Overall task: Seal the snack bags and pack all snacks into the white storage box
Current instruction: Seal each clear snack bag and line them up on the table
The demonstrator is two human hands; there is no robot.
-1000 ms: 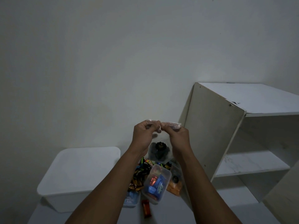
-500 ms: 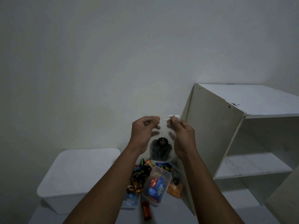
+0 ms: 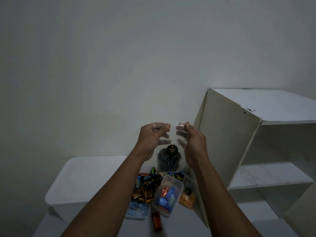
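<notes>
Both hands are raised in front of the wall (image 3: 102,65), holding a clear bag (image 3: 169,134) between them above the table (image 3: 181,224). The left hand (image 3: 151,141) pinches the bag's top edge at its left corner. The right hand (image 3: 194,144) pinches the top edge at the right corner, with its fingers showing through the plastic. The bag hangs upright with dark snacks (image 3: 168,159) and a round black label low inside it. Whether the top strip is pressed closed cannot be told.

Below the bag lies a pile of wrapped snacks (image 3: 147,189). A clear tub (image 3: 168,194) of blue and red packets rests tilted on the pile. An orange bag (image 3: 187,198) lies just beside the tub on the right, close against the side panel of a white shelf unit (image 3: 227,142). A blue packet (image 3: 136,209) and a small red bar (image 3: 156,221) lie at the near edge of the pile.

The white box (image 3: 82,178) sits at the left with its lid on, well apart from the bag. The left forearm crosses in front of its near right corner and hides part of the pile.
</notes>
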